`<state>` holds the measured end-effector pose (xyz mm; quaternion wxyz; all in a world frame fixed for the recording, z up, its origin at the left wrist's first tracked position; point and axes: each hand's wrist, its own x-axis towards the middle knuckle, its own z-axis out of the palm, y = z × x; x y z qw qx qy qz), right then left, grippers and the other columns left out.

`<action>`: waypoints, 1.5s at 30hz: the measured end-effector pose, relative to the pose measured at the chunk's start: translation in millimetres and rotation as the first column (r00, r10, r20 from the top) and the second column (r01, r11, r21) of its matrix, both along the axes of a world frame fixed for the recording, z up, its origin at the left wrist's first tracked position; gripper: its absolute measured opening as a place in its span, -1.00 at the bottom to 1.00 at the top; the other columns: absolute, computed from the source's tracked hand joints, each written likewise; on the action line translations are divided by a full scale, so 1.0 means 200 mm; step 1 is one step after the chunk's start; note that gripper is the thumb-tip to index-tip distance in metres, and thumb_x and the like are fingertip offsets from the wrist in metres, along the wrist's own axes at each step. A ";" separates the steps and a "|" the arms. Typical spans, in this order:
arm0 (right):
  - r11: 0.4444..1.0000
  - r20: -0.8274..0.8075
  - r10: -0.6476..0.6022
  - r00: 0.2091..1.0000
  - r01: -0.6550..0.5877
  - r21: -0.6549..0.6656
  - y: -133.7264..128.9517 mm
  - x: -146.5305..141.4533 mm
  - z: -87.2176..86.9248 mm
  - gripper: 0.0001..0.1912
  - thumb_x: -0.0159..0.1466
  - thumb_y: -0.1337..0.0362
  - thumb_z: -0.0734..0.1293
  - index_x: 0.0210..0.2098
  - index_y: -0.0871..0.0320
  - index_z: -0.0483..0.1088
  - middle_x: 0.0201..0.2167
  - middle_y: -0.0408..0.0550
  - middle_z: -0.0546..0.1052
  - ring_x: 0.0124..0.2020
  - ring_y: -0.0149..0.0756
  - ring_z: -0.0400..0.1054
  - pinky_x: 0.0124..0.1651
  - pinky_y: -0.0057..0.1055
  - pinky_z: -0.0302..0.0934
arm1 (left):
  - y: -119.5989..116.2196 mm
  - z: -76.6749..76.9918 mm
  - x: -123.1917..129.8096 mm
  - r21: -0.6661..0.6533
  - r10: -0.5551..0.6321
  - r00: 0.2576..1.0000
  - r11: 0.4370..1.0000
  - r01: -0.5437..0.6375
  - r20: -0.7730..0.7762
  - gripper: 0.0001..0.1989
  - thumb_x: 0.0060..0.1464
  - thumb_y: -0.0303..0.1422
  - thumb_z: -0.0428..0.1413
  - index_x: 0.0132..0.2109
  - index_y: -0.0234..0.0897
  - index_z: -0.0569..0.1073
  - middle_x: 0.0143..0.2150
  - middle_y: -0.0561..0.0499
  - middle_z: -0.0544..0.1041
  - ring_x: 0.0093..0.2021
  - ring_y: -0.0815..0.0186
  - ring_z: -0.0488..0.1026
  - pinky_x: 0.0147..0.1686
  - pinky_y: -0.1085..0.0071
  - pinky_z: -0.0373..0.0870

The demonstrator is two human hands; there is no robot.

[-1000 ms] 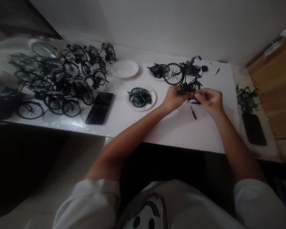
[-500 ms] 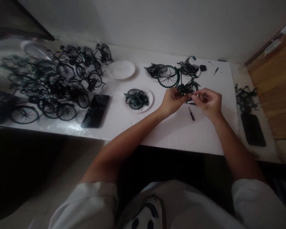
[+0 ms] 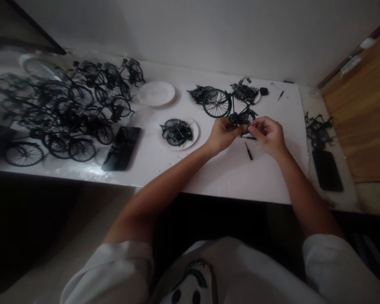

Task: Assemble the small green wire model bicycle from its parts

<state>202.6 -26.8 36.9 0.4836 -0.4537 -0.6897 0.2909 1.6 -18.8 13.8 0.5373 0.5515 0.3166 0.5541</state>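
Observation:
A small dark green model bicycle point(image 3: 217, 104) is held up over the white table, its large spoked wheel to the left. My left hand point(image 3: 223, 134) is closed around the lower part of its frame. My right hand point(image 3: 267, 133) is pinched at the bicycle's smaller-looking right wheel point(image 3: 247, 118), its fingertips touching those of my left hand. Whatever lies between the right fingertips is too small to make out. Beneath the hands a thin dark screwdriver point(image 3: 248, 151) lies on the table point(image 3: 228, 177).
Many dark model bicycles point(image 3: 82, 150) crowd the left side, beside a black phone point(image 3: 123, 148). An empty white plate point(image 3: 156, 93) and a plate of dark parts point(image 3: 195, 134) lie mid-table. Behind the held bicycle are more parts point(image 3: 196, 93). Another phone point(image 3: 327, 170) lies far right.
The whole view has shifted slightly, so the table and hands appear a little further left. Both hands keep nearly the same pose on the bicycle.

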 end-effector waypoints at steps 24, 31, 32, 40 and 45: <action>0.990 0.011 0.106 0.994 -0.105 -0.096 0.04 0.04 -0.03 -0.49 0.31 -0.25 0.54 -0.23 0.09 0.58 -0.45 -0.25 0.18 -0.42 -0.37 0.03 -0.27 -0.32 0.04 | -0.05 0.03 0.00 -0.186 -0.040 0.993 0.981 0.060 0.108 -0.52 -0.05 -0.05 0.58 -0.14 -0.32 0.72 -0.13 -0.11 0.75 -0.14 0.24 0.66 0.04 0.21 0.61; 0.990 0.032 0.114 0.993 -0.111 -0.085 0.03 0.04 -0.02 -0.55 0.35 -0.20 0.53 -0.22 0.08 0.55 -0.43 -0.24 0.18 -0.39 -0.34 0.07 -0.23 -0.32 0.09 | -0.05 0.02 -0.01 -0.261 -0.098 0.979 0.955 0.143 0.176 -0.52 -0.03 -0.11 0.59 -0.09 -0.35 0.72 -0.09 -0.17 0.76 -0.06 0.18 0.71 0.16 0.15 0.60; 0.991 0.034 0.109 0.993 -0.106 -0.086 0.03 0.04 -0.02 -0.55 0.36 -0.20 0.52 -0.22 0.07 0.55 -0.43 -0.24 0.18 -0.39 -0.34 0.07 -0.23 -0.32 0.09 | -0.05 0.02 -0.01 -0.269 -0.099 0.979 0.952 0.146 0.180 -0.52 -0.03 -0.11 0.59 -0.09 -0.35 0.73 -0.08 -0.17 0.77 -0.06 0.18 0.71 0.16 0.15 0.60; 0.993 0.028 0.111 0.993 -0.110 -0.050 0.02 0.04 0.00 -0.50 0.36 -0.25 0.51 -0.22 0.08 0.55 -0.44 -0.24 0.20 -0.39 -0.34 0.06 -0.24 -0.32 0.09 | -0.05 0.03 -0.01 -0.307 -0.104 0.975 0.938 0.162 0.197 -0.53 -0.07 -0.11 0.61 -0.14 -0.33 0.74 -0.10 -0.16 0.78 -0.07 0.19 0.72 0.15 0.18 0.61; 0.991 0.031 0.126 0.992 -0.125 -0.038 0.01 0.04 0.00 -0.52 0.37 -0.22 0.51 -0.21 0.09 0.56 -0.45 -0.24 0.21 -0.40 -0.35 0.05 -0.25 -0.31 0.07 | -0.05 0.02 -0.02 -0.340 -0.108 0.978 0.926 0.164 0.180 -0.54 -0.08 -0.10 0.61 -0.14 -0.31 0.74 -0.10 -0.16 0.77 -0.06 0.19 0.71 0.09 0.23 0.61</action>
